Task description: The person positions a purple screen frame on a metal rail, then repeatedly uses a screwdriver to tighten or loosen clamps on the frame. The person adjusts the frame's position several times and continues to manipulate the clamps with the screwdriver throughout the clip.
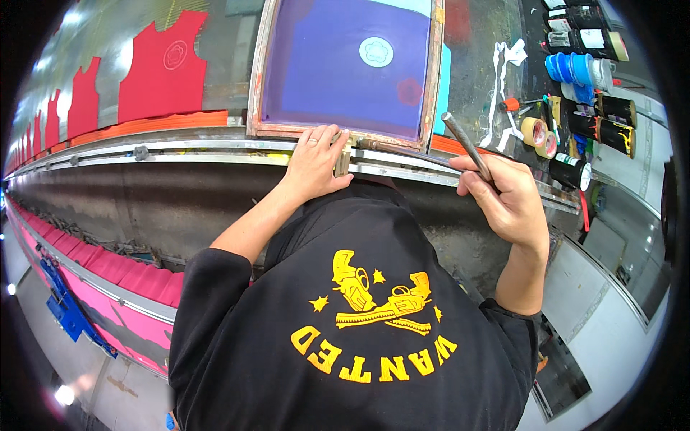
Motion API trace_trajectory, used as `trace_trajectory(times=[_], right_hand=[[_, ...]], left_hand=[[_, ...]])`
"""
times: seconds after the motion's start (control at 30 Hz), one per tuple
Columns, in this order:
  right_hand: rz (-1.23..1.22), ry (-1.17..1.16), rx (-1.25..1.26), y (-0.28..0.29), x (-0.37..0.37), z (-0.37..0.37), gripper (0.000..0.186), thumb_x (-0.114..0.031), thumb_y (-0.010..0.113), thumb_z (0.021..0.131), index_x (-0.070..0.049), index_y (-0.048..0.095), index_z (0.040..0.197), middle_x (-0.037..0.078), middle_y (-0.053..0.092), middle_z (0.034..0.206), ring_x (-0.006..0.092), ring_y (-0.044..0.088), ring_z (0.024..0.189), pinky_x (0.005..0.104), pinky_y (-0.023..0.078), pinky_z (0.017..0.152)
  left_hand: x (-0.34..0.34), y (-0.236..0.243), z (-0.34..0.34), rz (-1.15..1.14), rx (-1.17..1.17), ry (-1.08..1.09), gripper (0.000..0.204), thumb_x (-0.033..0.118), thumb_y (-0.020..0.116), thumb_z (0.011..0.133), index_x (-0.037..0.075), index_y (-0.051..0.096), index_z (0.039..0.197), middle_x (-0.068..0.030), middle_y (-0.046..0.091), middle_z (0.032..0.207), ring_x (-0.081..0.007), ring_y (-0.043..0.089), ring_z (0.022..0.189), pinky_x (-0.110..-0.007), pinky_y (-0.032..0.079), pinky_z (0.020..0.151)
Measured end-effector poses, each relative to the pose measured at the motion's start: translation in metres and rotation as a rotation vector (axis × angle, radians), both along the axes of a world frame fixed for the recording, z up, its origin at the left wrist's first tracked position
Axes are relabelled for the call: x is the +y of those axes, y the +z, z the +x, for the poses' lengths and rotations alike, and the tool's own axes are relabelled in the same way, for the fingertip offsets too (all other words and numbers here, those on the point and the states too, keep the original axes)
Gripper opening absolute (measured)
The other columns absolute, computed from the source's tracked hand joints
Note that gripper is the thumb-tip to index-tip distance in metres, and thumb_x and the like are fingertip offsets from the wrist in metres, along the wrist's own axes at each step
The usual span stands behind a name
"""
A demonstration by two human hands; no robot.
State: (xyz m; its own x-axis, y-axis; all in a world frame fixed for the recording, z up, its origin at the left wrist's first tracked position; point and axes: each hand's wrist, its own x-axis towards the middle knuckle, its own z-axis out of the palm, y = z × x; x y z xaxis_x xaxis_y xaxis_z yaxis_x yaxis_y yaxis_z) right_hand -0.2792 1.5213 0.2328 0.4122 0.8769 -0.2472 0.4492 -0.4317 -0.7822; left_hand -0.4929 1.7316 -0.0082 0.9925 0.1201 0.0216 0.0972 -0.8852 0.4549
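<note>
A screen-printing frame with purple mesh and a pale round flower motif lies in front of me. My left hand is at its near edge, with fingers and thumb around a small metal clamp on the rail. In my right hand is a T-handle wrench, its crossbar slanting up out of my fist. The wrench's shaft runs left along the frame's near edge toward the clamp. My fingers partly hide the clamp, so where the wrench tip meets it is unclear.
Red fabric pieces lie in a row along the table at left. A metal rail borders it. Tape rolls, white rags and ink tubs sit at right. Behind at left, a second table holds pink fabric.
</note>
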Motion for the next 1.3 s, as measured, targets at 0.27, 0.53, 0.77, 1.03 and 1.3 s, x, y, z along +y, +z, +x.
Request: trace_trajectory(times=[0.27, 0.53, 0.77, 1.03, 1.3], right_hand=[[-0.082, 0.043, -0.179, 0.009, 0.035, -0.045, 0.014, 0.0, 0.066, 0.096, 0.004, 0.07, 0.109, 0.013, 0.064, 0.076, 0.027, 0.064, 0.067, 0.0363, 0.05, 0.063], [-0.047, 0.2, -0.337, 0.011, 0.036, -0.054, 0.003, 0.004, 0.066, 0.091, 0.004, 0.065, 0.094, 0.013, 0.063, 0.078, 0.032, 0.062, 0.068, 0.038, 0.048, 0.062], [-0.18, 0.031, -0.131, 0.007, 0.043, -0.05, 0.016, -0.008, 0.062, 0.101, 0.004, 0.067, 0.111, 0.01, 0.064, 0.079, 0.0302, 0.065, 0.068, 0.0386, 0.05, 0.061], [0.099, 0.34, -0.035, -0.02, 0.042, -0.03, 0.031, -0.029, 0.067, 0.099, 0.001, 0.071, 0.105, 0.02, 0.066, 0.125, 0.0337, 0.057, 0.13, 0.0461, 0.038, 0.114], [0.667, -0.506, 0.906, -0.082, 0.091, -0.082, 0.018, -0.02, 0.071, 0.1, -0.003, 0.064, 0.103, 0.0, 0.061, 0.087, 0.005, 0.054, 0.078, 0.0237, 0.044, 0.071]], left_hand=[[0.004, -0.007, -0.004, -0.031, -0.027, -0.009, 0.09, 0.048, 0.084, 0.072, -0.001, 0.055, 0.142, -0.019, 0.054, 0.137, -0.0359, 0.05, 0.133, -0.048, 0.038, 0.115], [0.007, -0.01, -0.004, -0.031, -0.046, -0.025, 0.09, 0.05, 0.082, 0.074, -0.001, 0.055, 0.143, -0.0194, 0.054, 0.138, -0.0356, 0.049, 0.135, -0.048, 0.037, 0.116], [0.003, -0.013, -0.008, -0.012, -0.071, -0.01, 0.089, 0.049, 0.081, 0.073, -0.001, 0.056, 0.142, -0.0187, 0.055, 0.137, -0.0349, 0.05, 0.134, -0.049, 0.037, 0.115], [-0.004, 0.011, -0.005, 0.023, 0.043, 0.018, 0.092, 0.052, 0.085, 0.074, 0.002, 0.055, 0.144, -0.0179, 0.054, 0.142, -0.0336, 0.049, 0.137, -0.049, 0.034, 0.118], [-0.01, 0.01, -0.002, 0.075, -0.017, 0.042, 0.09, 0.042, 0.088, 0.065, 0.001, 0.057, 0.138, -0.0151, 0.058, 0.132, -0.0322, 0.055, 0.126, -0.049, 0.04, 0.111]])
